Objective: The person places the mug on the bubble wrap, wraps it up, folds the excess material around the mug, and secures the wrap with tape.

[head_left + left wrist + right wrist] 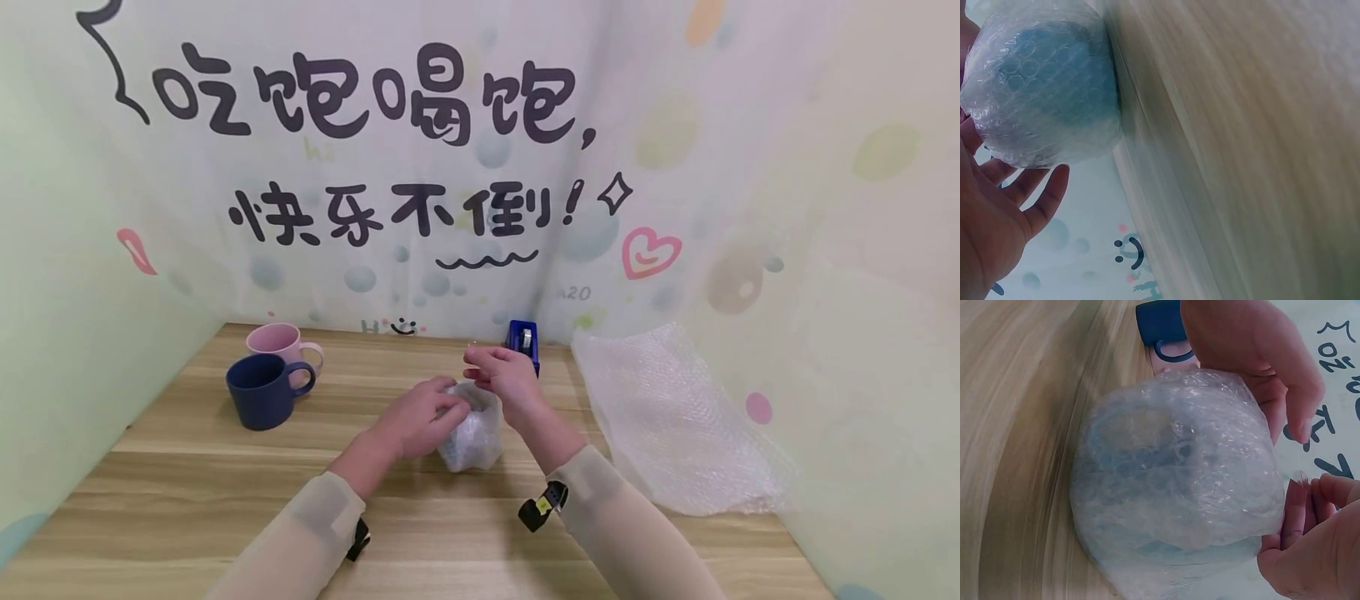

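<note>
A bubble-wrapped mug [471, 442] stands on the table between the hands. Its light-blue body shows through the clear wrap [1054, 81], and a handle-like loop shows faintly in the right wrist view. My left hand [416, 421] holds the bundle near its top, thumb on the near side and fingers round the far side. Above the bundle's right side, my right hand [510, 387] pinches a small piece of clear tape [1301, 477] between thumb and fingertips. The tape's lower end is hard to make out.
A navy mug [258, 396] and a pink mug [273, 339] stand at the back left. Behind the right hand is a blue tape dispenser [523, 333]. A sheet of bubble wrap [675, 425] lies along the right edge, against the wall. A printed cloth [420, 292] hangs behind.
</note>
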### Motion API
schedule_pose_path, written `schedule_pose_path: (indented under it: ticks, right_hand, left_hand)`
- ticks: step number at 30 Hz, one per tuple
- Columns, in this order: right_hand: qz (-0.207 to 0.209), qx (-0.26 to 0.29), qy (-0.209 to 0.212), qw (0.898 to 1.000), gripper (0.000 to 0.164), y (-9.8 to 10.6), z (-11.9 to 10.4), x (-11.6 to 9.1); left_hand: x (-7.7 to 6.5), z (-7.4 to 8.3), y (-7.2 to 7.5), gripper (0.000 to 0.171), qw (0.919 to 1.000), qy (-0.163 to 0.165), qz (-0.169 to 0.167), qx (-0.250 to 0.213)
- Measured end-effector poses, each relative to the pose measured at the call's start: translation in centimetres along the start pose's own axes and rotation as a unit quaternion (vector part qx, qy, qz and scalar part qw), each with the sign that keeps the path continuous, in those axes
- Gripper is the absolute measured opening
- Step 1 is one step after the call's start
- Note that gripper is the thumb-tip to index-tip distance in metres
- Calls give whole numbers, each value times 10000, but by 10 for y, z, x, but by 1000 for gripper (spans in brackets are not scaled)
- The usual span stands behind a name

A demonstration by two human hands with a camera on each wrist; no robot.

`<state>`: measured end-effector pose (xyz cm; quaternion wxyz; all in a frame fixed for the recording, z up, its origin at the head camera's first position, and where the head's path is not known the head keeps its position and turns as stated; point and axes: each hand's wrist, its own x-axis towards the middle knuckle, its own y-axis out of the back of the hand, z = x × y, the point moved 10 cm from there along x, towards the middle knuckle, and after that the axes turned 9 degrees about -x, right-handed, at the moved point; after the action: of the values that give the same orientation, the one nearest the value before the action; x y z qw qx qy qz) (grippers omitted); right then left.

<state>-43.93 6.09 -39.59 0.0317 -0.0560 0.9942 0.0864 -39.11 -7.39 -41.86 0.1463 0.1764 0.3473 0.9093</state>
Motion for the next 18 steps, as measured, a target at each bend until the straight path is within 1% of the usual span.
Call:
schedule_pose_path:
  ticks: [2, 4, 8, 12, 15, 18]
  right_hand:
    - [14, 5, -11, 10000, 29, 0, 1, 1]
    - [14, 1, -20, 10000, 31, 0, 2, 1]
    - [11, -100, 43, 9999, 30, 0, 2, 1]
    - [73, -480, 341, 9982, 25, 4, -2, 0]
    - [132, -787, 587, 9951, 24, 7, -5, 2]
    - [74, -905, 700, 9934, 23, 9, -4, 5]
  left_hand:
    - [1, 2, 0, 51, 10000, 16, 11, 61]
    - [3, 3, -1, 51, 9999, 56, 47, 145]
    - [6, 6, -1, 45, 9994, 94, 142, 288]
    - [7, 9, 0, 42, 9992, 108, 148, 354]
    - [6, 8, 0, 47, 9992, 134, 115, 361]
    - [5, 6, -1, 51, 9992, 131, 71, 381]
